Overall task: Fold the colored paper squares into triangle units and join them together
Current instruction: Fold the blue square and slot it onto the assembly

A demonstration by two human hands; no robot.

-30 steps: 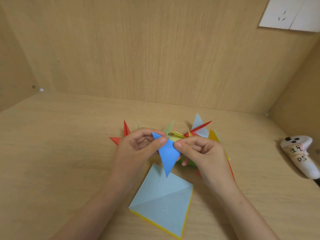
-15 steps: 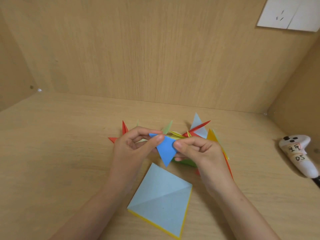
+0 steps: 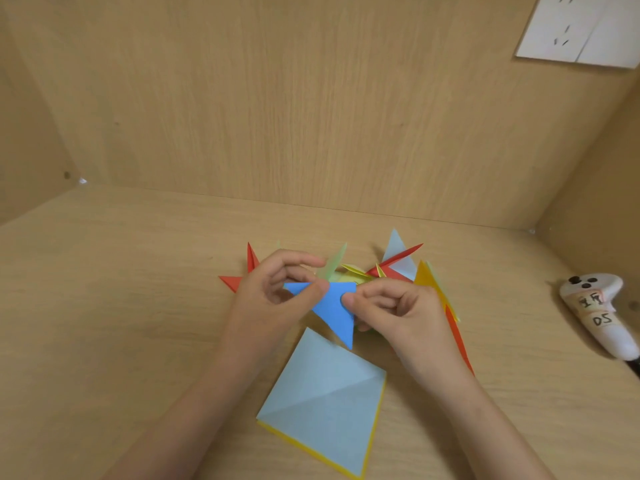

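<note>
Both hands are pinching the blue triangle [image 3: 334, 308] above the worktop [image 3: 121, 323] — left hand [image 3: 277, 296] gripping one upper corner, right hand [image 3: 388, 306] the other — probably holding it taut for joining to the finished units [image 3: 398, 268] just behind.

Matt paper triangle [image 3: 331, 308] — smooth, matt wood-grain table [image 3: 104, 306].

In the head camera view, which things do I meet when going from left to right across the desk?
Red paper point → left hand → blue triangle → right hand → orange paper point → white controller.
</note>
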